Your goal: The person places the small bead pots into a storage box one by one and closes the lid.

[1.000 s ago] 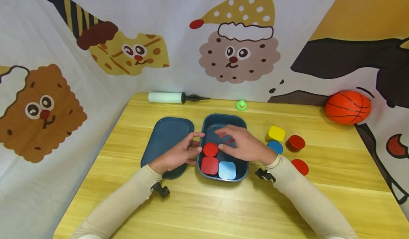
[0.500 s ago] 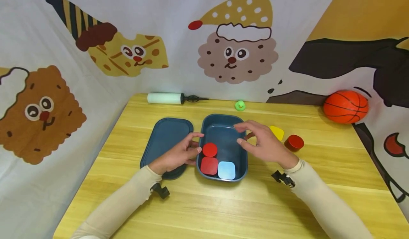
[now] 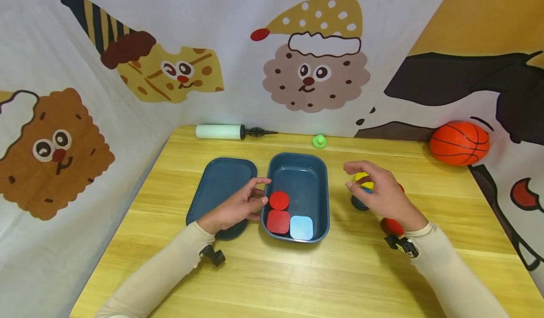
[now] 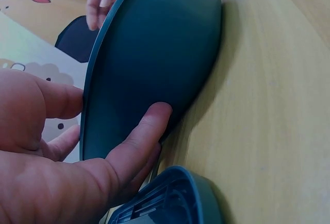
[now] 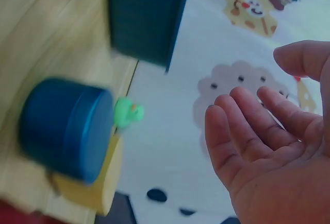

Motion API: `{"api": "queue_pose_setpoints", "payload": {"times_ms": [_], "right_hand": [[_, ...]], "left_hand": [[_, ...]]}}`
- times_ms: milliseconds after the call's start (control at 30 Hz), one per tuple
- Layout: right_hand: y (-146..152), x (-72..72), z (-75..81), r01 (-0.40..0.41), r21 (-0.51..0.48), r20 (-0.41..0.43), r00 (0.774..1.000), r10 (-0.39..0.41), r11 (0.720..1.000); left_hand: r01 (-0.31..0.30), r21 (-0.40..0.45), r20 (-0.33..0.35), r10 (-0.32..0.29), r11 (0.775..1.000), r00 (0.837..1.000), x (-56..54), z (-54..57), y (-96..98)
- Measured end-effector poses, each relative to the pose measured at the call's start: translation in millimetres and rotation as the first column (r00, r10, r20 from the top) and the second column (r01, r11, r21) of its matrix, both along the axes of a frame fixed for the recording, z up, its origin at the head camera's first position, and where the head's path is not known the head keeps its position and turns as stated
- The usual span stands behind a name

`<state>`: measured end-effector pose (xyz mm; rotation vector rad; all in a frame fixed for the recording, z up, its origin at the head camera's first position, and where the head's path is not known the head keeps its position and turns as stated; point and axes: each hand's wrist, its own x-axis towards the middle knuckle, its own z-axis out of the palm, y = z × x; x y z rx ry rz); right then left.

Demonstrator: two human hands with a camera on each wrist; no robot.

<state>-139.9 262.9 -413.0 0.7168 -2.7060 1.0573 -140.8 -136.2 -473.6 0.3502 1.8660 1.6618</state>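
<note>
A dark blue rectangular box stands on the table. Along its near end lie a red round piece, a red square piece and a light blue square piece. My left hand touches the box's left side; in the left wrist view one fingertip presses its outer wall. Right of the box, my right hand hovers with loosely bent fingers, holding nothing. Close to it are a blue round canister and a yellow block. Red pieces are partly hidden beneath the hand.
The box's dark blue lid lies at its left, partly under the left hand. Along the back edge are a white hand pump, a small green duck and an orange basketball. A printed cloth hangs behind.
My right hand has moved from over the inside of the box to the right, above the loose pieces. My left hand has stayed at the box's left side.
</note>
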Motion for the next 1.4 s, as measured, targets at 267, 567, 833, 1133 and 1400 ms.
{"api": "queue_pose_setpoints", "payload": {"times_ms": [267, 567, 833, 1133, 1400], "right_hand": [[33.2, -4.7, -15.5, 0.090, 0.013, 0.049, 0.995, -0.091, 0.996], [66.5, -1.8, -24.1, 0.226, 0.108, 0.135, 0.961, -0.240, 0.968], [91.4, -2.0, -34.6, 0.272, 0.174, 0.191, 0.934, -0.303, 0.947], [112.4, 3.2, -49.4, 0.241, 0.155, 0.321, 0.905, -0.280, 0.958], [119.0, 6.7, -57.5, 0.238, 0.166, 0.331, 0.901, -0.281, 0.957]], "left_hand": [[-0.004, 0.001, 0.001, 0.004, 1.000, 1.000, 0.7, -0.3, 0.5], [-0.003, -0.001, -0.001, 0.003, 1.000, 1.000, 1.7, -0.6, 0.9], [-0.005, 0.007, -0.004, 0.005, 1.000, 1.000, 2.3, 0.2, 0.4], [-0.002, 0.009, -0.001, 0.002, 1.000, 1.000, 0.2, 0.0, 0.7], [0.001, 0.017, 0.003, -0.001, 1.000, 1.000, 0.0, -2.1, 0.5]]}}
